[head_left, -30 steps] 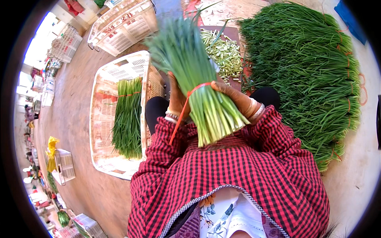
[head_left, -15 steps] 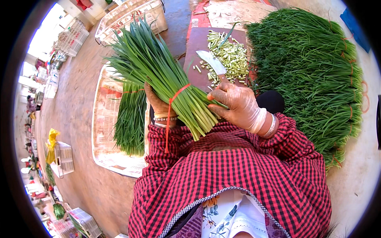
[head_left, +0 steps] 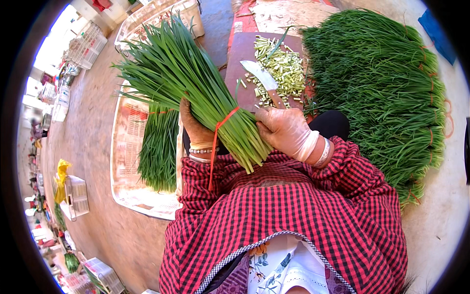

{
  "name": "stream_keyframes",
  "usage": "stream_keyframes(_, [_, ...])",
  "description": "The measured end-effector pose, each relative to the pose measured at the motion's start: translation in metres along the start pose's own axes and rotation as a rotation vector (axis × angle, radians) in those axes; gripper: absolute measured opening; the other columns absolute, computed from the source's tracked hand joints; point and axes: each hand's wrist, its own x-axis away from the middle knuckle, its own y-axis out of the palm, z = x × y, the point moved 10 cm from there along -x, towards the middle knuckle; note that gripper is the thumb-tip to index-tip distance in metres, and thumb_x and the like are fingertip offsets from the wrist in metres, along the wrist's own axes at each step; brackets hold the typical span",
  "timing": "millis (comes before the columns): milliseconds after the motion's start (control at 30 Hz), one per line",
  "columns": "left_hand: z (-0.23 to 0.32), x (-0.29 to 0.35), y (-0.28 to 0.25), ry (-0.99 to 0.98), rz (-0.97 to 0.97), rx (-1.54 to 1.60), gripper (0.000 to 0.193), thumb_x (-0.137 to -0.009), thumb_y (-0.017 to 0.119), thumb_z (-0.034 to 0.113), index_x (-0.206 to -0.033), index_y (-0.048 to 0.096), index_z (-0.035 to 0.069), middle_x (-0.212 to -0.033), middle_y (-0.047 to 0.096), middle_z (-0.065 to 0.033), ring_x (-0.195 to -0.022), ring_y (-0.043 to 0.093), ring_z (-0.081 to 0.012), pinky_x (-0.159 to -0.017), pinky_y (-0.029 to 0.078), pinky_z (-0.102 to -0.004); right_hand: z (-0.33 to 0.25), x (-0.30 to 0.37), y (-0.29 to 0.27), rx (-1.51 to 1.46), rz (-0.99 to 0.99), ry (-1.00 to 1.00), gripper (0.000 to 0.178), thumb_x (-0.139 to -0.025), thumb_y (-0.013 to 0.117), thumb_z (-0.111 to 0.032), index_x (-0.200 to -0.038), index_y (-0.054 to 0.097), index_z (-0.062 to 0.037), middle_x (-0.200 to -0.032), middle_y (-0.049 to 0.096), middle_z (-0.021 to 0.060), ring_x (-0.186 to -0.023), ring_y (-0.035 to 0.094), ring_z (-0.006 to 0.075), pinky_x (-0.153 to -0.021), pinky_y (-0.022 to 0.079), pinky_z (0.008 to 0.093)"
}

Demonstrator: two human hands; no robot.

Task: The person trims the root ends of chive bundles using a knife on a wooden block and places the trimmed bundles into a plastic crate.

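Observation:
A thick bundle of garlic chives (head_left: 196, 88) slants in front of me, leaves up to the left and pale cut ends down to the right. A red tie (head_left: 225, 117) circles it, one loose end hanging down. My left hand (head_left: 196, 128), in a soiled glove, is closed round the bundle from its left side, fingers mostly hidden underneath. My right hand (head_left: 289, 131), also gloved, grips stalks near the cut ends with thumb and curled fingers. Just beyond it, a knife (head_left: 264, 77) with a wooden handle lies on the brown board (head_left: 240, 51).
Short cut stalk pieces (head_left: 284, 68) are heaped on the board. On the right lie many tied chive bundles (head_left: 372, 98) in a long pile. At the left, a white crate (head_left: 125, 181) holds another chive bundle (head_left: 159, 152). More crates stand further left and behind.
The bundle has shifted slightly left, its leaves leaning further left. My right hand has moved a little left along with it, showing more of the knife's handle.

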Motion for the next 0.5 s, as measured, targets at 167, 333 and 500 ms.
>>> stream_keyframes(167, [0.002,0.002,0.004,-0.043,-0.01,0.052,0.04,-0.098,0.056,0.039,-0.122,0.063,0.008,-0.115,0.068,-0.0069,-0.101,0.067,-0.0233,-0.089,0.056,-0.0392,0.013,0.0,0.005,-0.503,-0.052,0.196,0.01,-0.087,0.064,-0.014,-0.089,0.061,-0.0049,-0.068,0.063,0.0107,-0.064,0.065,0.0253,-0.075,0.051,0.0369])
stream_keyframes(333, [-0.003,0.003,0.0,-0.051,-0.01,0.048,0.039,-0.098,0.056,0.038,-0.122,0.063,0.007,-0.115,0.068,-0.0068,-0.101,0.067,-0.0232,-0.089,0.056,-0.0386,0.021,0.009,0.031,-0.856,-0.393,0.41,0.01,-0.087,0.065,-0.01,-0.087,0.062,-0.0005,-0.066,0.065,0.0092,-0.057,0.062,0.0142,-0.053,0.05,0.0307])
stream_keyframes(500, [-0.003,-0.004,-0.011,-0.048,0.011,0.017,0.044,-0.097,0.056,0.042,-0.125,0.061,0.008,-0.12,0.067,-0.008,-0.106,0.065,-0.0252,-0.094,0.054,-0.0417,0.014,0.025,0.041,-1.02,-0.651,0.491,0.011,-0.089,0.065,-0.01,-0.09,0.062,0.0003,-0.072,0.068,0.0088,-0.061,0.067,0.0139,-0.056,0.055,0.026])
